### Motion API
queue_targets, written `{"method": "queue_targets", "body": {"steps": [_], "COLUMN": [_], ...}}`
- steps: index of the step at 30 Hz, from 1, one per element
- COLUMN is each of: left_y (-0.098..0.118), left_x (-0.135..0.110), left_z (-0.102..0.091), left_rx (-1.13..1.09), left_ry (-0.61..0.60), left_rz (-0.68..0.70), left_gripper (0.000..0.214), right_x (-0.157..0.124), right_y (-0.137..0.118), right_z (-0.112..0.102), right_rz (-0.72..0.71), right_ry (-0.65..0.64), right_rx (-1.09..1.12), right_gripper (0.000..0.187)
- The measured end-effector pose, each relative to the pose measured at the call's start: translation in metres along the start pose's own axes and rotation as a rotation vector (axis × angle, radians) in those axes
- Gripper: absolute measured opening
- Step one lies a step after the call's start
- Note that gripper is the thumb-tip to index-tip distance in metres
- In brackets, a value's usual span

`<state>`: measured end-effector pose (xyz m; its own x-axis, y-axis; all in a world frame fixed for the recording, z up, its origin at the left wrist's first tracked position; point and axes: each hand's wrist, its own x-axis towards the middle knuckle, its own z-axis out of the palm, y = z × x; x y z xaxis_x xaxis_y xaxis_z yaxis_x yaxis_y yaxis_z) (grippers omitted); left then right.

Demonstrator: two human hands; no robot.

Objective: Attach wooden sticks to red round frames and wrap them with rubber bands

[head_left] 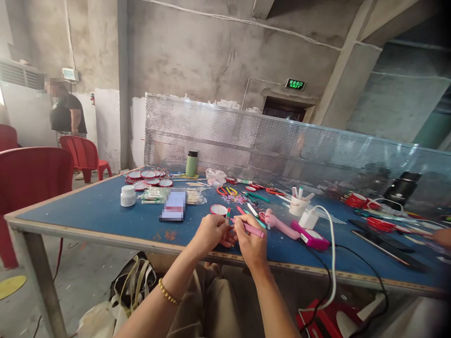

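Note:
My right hand [252,241] grips a pink marker pen [254,229] like a writing tool, its tip end toward my left hand. Between the closed fingers of my left hand [210,232] stands a small flat stick [228,214] banded in red, white and green. The two hands nearly meet over the table's front edge, and the fingers partly hide the marker's tip. Just beyond them lie a round red-rimmed white disc [218,210] and a white marker [252,210] among other pens.
A phone [172,205], a white jar [128,196] and stacked red-rimmed discs [150,174] are on the blue table [95,206]. Pliers [227,191], a pen cup [298,205], a pink glue gun [280,224] and cables are around. Another person's hand [442,237] is at right.

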<state>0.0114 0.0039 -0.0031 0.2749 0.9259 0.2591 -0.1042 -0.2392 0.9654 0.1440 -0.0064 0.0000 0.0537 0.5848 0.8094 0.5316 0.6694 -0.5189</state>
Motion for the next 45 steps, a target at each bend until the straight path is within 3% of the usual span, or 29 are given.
{"method": "queue_targets", "body": {"steps": [33, 45], "left_y": [-0.0010, -0.0009], "left_x": [-0.0011, -0.0002], "left_z": [-0.0005, -0.0003], "left_rx": [0.011, 0.000], "left_ry": [-0.001, 0.009], "left_rz": [0.011, 0.008], "left_gripper": [0.030, 0.029], "right_x": [0.0018, -0.0002], "right_y": [-0.0043, -0.0011], "right_z": [-0.0011, -0.0001], "right_rz": [-0.052, -0.002], "right_ry": [-0.041, -0.026], "right_rx": [-0.018, 0.005], "right_gripper": [0.023, 0.021]}}
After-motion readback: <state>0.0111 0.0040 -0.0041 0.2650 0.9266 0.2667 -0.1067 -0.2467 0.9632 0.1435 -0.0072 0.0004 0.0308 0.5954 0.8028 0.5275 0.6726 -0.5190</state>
